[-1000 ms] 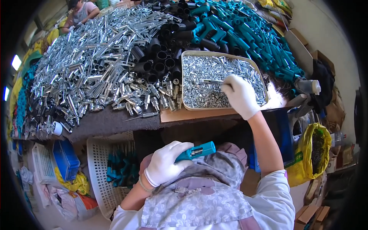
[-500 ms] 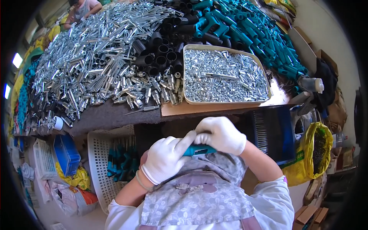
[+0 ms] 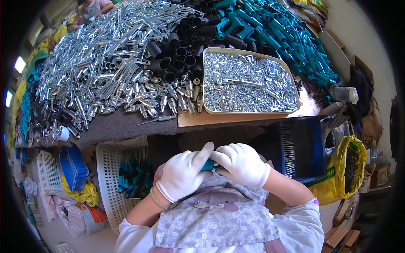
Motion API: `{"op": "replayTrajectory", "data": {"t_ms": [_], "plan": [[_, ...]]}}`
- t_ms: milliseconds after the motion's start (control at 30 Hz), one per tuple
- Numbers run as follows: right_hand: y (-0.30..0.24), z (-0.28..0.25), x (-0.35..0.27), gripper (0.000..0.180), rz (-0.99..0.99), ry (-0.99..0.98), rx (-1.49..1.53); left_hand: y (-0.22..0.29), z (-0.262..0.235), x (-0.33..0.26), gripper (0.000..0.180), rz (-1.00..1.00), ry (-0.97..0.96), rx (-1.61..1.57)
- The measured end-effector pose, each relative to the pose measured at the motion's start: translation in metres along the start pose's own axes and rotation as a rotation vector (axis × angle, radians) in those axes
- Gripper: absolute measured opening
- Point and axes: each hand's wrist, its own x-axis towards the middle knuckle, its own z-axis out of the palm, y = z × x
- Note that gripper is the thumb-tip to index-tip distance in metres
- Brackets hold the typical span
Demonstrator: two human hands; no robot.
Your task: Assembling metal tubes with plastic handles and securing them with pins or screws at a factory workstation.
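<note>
White knitted gloves cover both hands, which meet in front of my apron. My left hand [image 3: 182, 173] is closed round a teal plastic tool housing [image 3: 207, 165], of which only a short stretch shows between the gloves. My right hand [image 3: 241, 164] is bent over the other end, its fingers curled against the piece. Whether a small part sits between the right fingertips is hidden. Beyond the hands, on the bench edge, stands a cream tray [image 3: 249, 112] full of small metal parts, with a thin pointed tool [image 3: 157, 120] lying to its left.
Metal rods and fittings [image 3: 114, 55] heap the bench, beside black tubes [image 3: 178, 65] and teal housings [image 3: 274, 38]. Below are a white basket [image 3: 103, 177] of teal tools, a blue bin [image 3: 312, 147] with metal rods and a yellow sack [image 3: 337, 173]. Another person [image 3: 90, 9] sits far left.
My right hand has come down and lies lower over the teal housing, covering most of what showed before. The left hand has barely moved.
</note>
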Motion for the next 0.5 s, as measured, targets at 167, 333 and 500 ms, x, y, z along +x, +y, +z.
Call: {"op": "replayTrajectory", "data": {"t_ms": [167, 333, 500], "plan": [[0.005, -0.002, 0.001, 0.035, -0.096, -0.014, -0.04, 0.012, 0.0, -0.003, 0.09, -0.096, -0.05, -0.078], [0.016, -0.002, 0.004, 0.029, -0.247, 0.064, -0.052, 0.021, -0.006, 0.002, 0.088, -0.459, -0.224, -0.35], [0.061, -0.035, 0.016, 0.016, 0.134, 0.314, 0.176, 0.011, 0.007, -0.001, 0.078, -0.369, -0.07, -0.323]]}}
